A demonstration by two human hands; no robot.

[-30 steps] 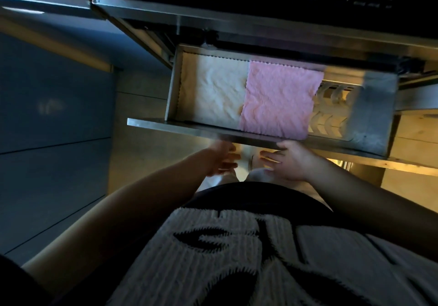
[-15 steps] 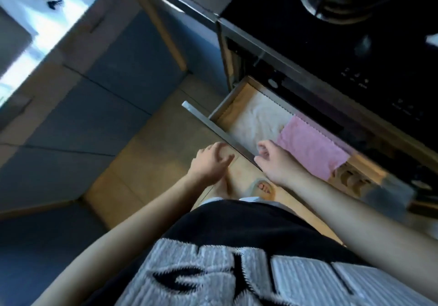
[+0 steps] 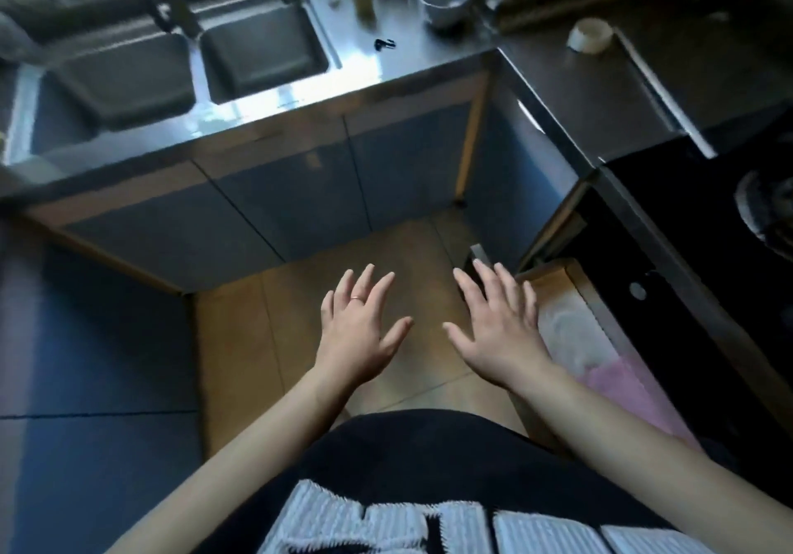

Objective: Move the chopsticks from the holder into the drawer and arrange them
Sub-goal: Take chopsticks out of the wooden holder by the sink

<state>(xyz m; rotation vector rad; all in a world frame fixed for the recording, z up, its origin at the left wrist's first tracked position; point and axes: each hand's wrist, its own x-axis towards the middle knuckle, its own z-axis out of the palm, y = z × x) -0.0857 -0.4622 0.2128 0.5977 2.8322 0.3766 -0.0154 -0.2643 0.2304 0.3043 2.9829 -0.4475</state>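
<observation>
I have turned from the open drawer [image 3: 570, 339], now at three o'clock, toward the sink counter [image 3: 386, 77], left hand [image 3: 358, 334] and right hand [image 3: 500, 330] spread empty; no chopsticks clearly visible.

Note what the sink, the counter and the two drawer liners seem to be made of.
Sink and counter: probably stainless steel with a brushed grey sheen, showing bright window reflections. White liner and pink liner in the drawer: soft, matte, fuzzy-looking cloth, likely microfibre or terry; the blur leaves the weave unclear.
</observation>
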